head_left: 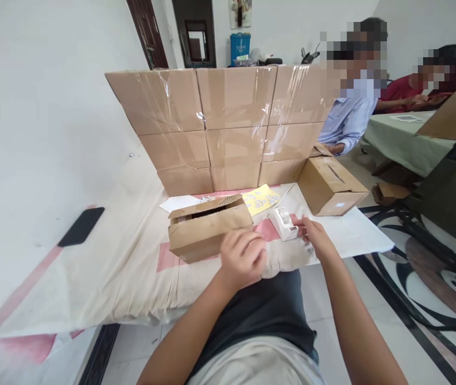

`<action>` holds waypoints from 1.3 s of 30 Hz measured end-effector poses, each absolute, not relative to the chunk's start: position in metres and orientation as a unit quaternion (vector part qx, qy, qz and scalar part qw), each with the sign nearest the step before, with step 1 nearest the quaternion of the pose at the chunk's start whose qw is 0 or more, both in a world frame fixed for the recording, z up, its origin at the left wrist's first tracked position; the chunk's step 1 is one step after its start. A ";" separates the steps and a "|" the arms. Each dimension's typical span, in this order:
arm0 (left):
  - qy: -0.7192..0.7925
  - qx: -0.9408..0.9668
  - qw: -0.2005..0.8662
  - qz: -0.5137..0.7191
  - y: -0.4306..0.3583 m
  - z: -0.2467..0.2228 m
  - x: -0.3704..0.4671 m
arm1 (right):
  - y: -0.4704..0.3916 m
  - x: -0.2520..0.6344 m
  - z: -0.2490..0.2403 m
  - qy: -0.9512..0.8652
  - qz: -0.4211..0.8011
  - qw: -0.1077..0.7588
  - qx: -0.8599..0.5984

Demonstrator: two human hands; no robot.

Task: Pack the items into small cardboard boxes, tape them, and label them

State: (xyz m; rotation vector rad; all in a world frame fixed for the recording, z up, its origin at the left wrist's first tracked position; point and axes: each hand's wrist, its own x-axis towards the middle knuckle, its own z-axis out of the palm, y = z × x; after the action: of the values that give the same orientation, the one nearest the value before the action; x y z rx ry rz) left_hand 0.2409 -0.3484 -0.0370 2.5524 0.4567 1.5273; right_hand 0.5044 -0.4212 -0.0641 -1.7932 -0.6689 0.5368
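Right of centre on the cloth-covered table stands a white tape dispenser. The fingers of my right hand are stretched out at its right side, appearing to touch it. My left hand is raised in front of a long cardboard box, its fingers curled; whether anything small is in them is hidden. The box's top flaps stand slightly apart, showing a dark gap. Behind the dispenser lies a yellow sheet with many small white labels on it.
A wall of taped cardboard boxes closes off the table's back. Another cardboard box stands at the right end, and a black phone lies on the left. Beyond, a person in a light blue shirt and one in red sit nearby.
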 end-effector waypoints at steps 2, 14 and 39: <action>0.110 0.884 0.115 0.439 -0.351 -0.051 0.283 | -0.420 0.505 -0.065 -0.274 0.267 0.541 -0.749; 0.225 0.900 0.294 0.231 -0.311 -0.102 0.378 | -0.398 0.506 -0.053 -0.254 0.323 0.480 -0.775; 0.246 0.894 0.278 0.251 -0.314 -0.104 0.379 | -0.442 0.482 -0.077 -0.270 0.256 0.511 -0.775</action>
State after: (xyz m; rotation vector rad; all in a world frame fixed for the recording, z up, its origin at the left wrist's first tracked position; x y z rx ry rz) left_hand 0.3790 -0.3142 -0.1044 2.3987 0.6614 0.6728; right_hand 0.4815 -0.4416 -0.0774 -1.8656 -0.6499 0.6171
